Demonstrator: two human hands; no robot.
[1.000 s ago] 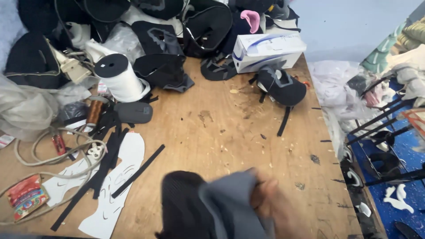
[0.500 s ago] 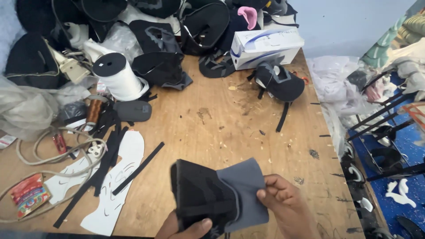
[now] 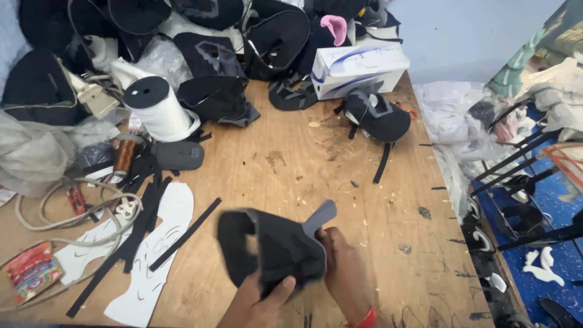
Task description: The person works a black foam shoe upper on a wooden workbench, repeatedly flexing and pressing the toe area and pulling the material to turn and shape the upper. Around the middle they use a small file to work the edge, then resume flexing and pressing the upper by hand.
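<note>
So both hands are wrapped around a black shoe upper (image 3: 270,252) with a grey lining tab sticking up, low in the middle of the frame. Left hand (image 3: 261,300) pinches its bottom edge, thumb on top; right hand (image 3: 346,270) grips the right side. My guess is it's mid-way: the piece looks shaped but has no sole. Further out on the tabletop (image 3: 303,164): white paper patterns (image 3: 152,255) lower left, thread spool (image 3: 159,108) upper left, white box (image 3: 358,68) up top.

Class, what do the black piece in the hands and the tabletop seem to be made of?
Black shoe upper: apparently soft matt fabric or foam with a grey lining, since it folds limply. Tabletop: bare plywood or board, unvarnished, showing grain, stains and scuffs.
</note>
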